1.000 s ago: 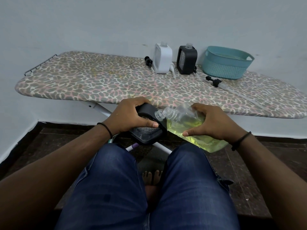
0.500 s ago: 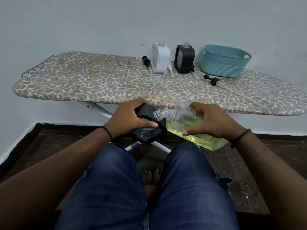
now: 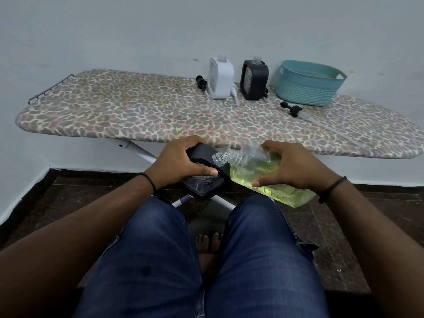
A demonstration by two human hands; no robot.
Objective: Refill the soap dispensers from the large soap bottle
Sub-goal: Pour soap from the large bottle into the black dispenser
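Just below frame centre, over the knees, the left hand (image 3: 176, 165) grips a black soap dispenser (image 3: 205, 177), while the right hand (image 3: 291, 167) curls around the large soap bottle (image 3: 270, 177), tilted with its threaded neck touching the dispenser's mouth.

Teal basket (image 3: 307, 88) — on ironing board (image 3: 114, 115)
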